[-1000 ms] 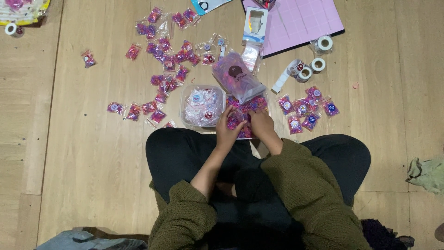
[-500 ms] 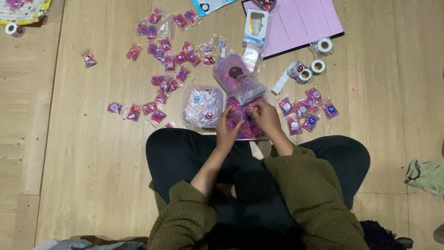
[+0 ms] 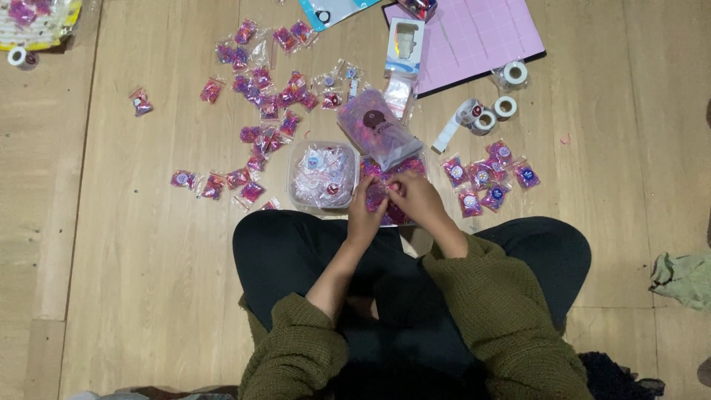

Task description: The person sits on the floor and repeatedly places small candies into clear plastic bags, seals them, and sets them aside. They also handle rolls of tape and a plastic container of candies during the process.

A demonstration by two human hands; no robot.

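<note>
Pink packet point(image 3: 386, 194), left hand point(image 3: 368, 211), right hand point(image 3: 416, 200) pinching together

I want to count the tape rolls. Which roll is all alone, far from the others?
The small white roll at the far left edge, beside the patterned bag. The other rolls cluster together right of the pink mat.
</note>
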